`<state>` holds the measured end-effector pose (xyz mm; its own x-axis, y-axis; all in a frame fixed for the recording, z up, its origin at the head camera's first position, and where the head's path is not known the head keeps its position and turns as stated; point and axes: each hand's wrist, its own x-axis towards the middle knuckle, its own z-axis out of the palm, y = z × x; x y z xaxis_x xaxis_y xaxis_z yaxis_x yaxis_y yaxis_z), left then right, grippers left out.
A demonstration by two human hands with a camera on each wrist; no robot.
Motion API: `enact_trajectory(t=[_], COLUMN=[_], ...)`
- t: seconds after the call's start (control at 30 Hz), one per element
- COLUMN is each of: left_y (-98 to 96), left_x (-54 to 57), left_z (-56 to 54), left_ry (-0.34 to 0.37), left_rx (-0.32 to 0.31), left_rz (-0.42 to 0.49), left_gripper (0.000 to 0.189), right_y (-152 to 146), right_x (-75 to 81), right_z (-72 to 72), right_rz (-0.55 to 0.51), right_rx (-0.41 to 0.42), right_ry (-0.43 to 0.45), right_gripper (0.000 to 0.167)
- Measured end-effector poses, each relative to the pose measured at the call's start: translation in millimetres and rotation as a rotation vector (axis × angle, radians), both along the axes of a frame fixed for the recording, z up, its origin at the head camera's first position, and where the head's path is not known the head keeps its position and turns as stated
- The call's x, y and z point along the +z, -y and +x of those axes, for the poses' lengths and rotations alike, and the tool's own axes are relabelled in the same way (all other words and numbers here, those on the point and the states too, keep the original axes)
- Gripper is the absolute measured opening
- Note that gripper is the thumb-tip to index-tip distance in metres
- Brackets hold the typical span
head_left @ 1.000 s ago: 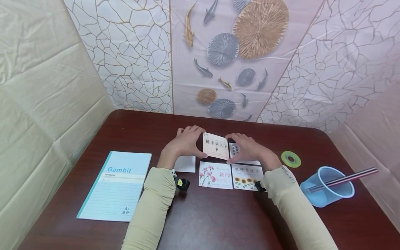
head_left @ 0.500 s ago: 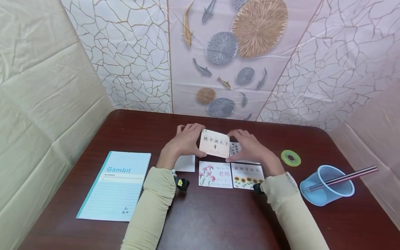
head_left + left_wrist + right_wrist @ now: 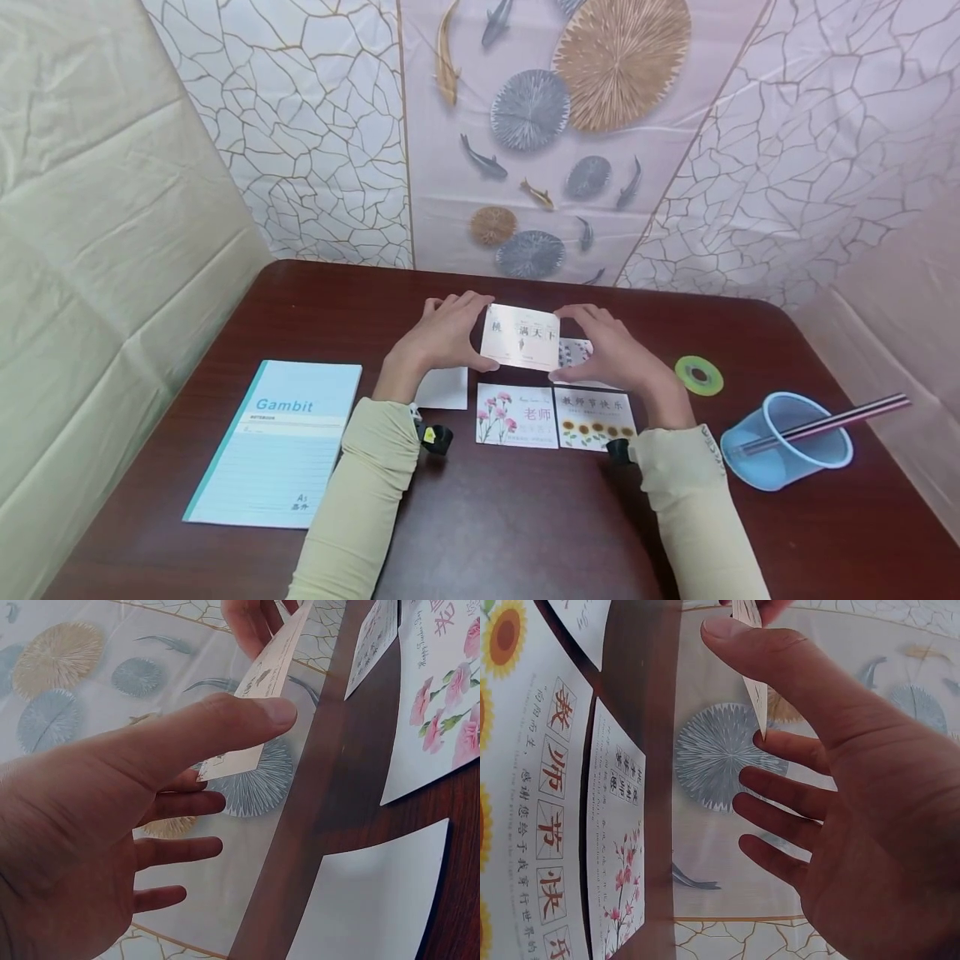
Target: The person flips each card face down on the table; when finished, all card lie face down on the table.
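Observation:
A cream greeting card (image 3: 520, 337) with a line of dark Chinese characters is held above the table, tilted toward the head camera. My left hand (image 3: 437, 340) pinches its left edge between thumb and index finger, while the other fingers spread loosely in the left wrist view. At the opposite edge my right hand (image 3: 618, 354) grips the card with thumb and fingertips. Below lie a carnation card (image 3: 517, 417), a sunflower card (image 3: 595, 419) and a blossom card (image 3: 619, 832) partly covered by the right hand. A blank white card (image 3: 447, 392) lies beside the left wrist.
An A5 notebook (image 3: 277, 446) lies on the table's left side. To the right are a green tape roll (image 3: 699, 376) and a tilted blue cup (image 3: 765, 454) with striped sticks (image 3: 847, 421) in it. A patterned cloth (image 3: 450, 167) hangs behind the table.
Both hands have raised the cream card slightly, and its face now catches glare. The right hand has shifted a little to the right. The other cards stay where they were.

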<state>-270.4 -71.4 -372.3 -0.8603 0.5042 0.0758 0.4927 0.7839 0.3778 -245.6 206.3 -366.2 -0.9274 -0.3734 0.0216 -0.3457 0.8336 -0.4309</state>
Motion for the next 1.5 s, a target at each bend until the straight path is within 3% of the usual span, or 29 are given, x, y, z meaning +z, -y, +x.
enact_trajectory(t=[0.37, 0.63, 0.93, 1.13, 1.5], left_y=[-0.8, -5.4, -18.1, -18.5, -27.5], left_x=[-1.7, -1.4, -1.2, -1.6, -1.8], left_z=[-1.0, 2.7, 7.7, 7.1, 9.8], left_ry=[0.004, -0.038, -0.044, -0.038, -0.056], left_rx=[-0.024, -0.07, -0.122, -0.1, -0.144], left_rz=[0.016, 0.007, 0.007, -0.015, 0.001], left_gripper=[0.101, 0.089, 0.086, 0.086, 0.089], right_y=[-2, 5, 19, 16, 20], right_x=[0.6, -0.2, -4.6, -3.0, -2.0], right_z=[-0.8, 0.1, -0.5, 0.2, 1.2], right_rz=[-0.032, -0.046, -0.04, -0.102, -0.121], right_rx=[0.029, 0.043, 0.128, 0.108, 0.169], right_ry=[0.018, 0.02, -0.028, -0.002, -0.024], right_gripper=[0.093, 0.092, 0.093, 0.097, 0.092])
